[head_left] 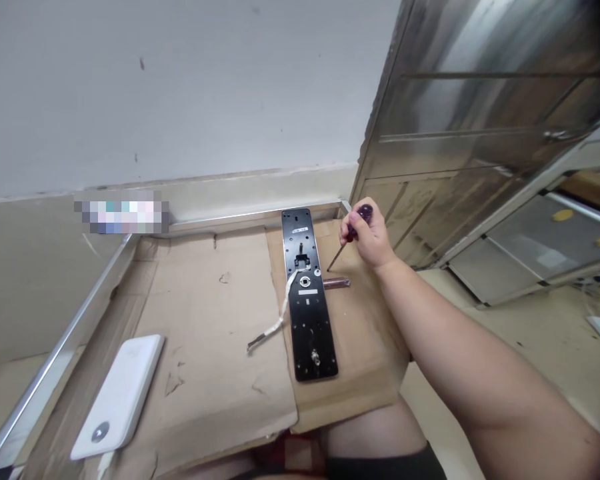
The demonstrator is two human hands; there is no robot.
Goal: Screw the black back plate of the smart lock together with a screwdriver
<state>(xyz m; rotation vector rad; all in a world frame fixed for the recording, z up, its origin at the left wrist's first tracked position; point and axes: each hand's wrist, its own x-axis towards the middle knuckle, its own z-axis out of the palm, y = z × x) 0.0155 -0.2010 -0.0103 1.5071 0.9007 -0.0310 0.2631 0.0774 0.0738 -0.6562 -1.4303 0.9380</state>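
My right hand [371,237] is wrapped round the dark purple handle of a screwdriver [363,213]. Its thin shaft slants down to the left, the tip just right of a long black door-lock panel [310,317]. Whether that tip touches the cardboard, I cannot tell. The panel lies with its screw holes and square spindle socket facing up. A copper-coloured lever handle [337,283] juts out from under its right side. From the panel's middle, a white-wrapped cable [283,313] runs down left to a dark connector end. My left hand is out of view.
Cardboard [215,347] covers the metal-edged table. At its left lies a white power bank [120,393] with a cable at its lower end. A pale wall [190,100] rises behind, with a metallic door [445,133] and a low cabinet [520,247] to the right.
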